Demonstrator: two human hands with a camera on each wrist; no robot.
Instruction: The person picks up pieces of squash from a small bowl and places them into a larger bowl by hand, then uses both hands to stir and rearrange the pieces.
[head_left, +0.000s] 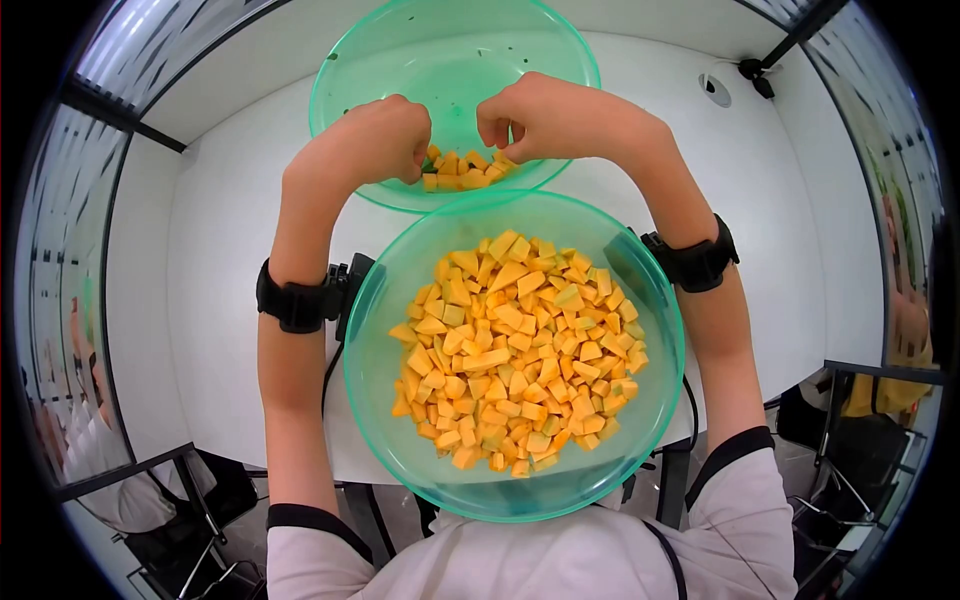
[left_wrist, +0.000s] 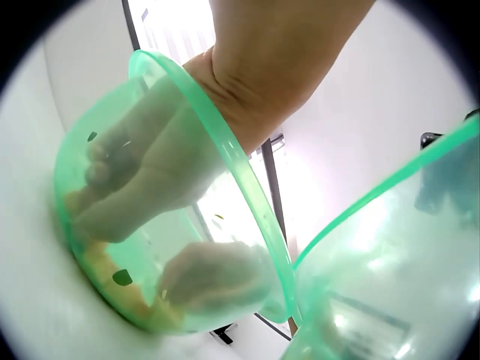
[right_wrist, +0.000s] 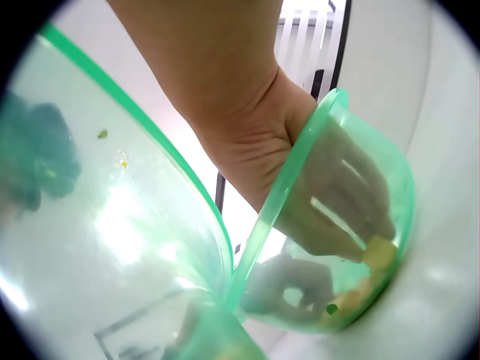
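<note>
Both hands reach into the far green bowl (head_left: 455, 60), a see-through one with a few orange pumpkin chunks (head_left: 462, 180) along its near side. My left hand (head_left: 385, 135) has its fingers bent down at the left end of these chunks, beside a dark green scrap. Through the bowl wall in the left wrist view, its fingertips (left_wrist: 97, 225) lie right at the chunks; I cannot tell whether they hold one. My right hand (head_left: 530, 115) curls thumb and finger together, pinching a pumpkin chunk (right_wrist: 380, 253) low in the bowl in the right wrist view.
A second green bowl (head_left: 365, 400), heaped with cut pumpkin pieces (head_left: 520, 350), stands nearer my body, its rim against the far bowl. Small dark scraps stick to the far bowl's wall. The white table (head_left: 760, 200) has low side panels and a round cable hole (head_left: 715, 90) at back right.
</note>
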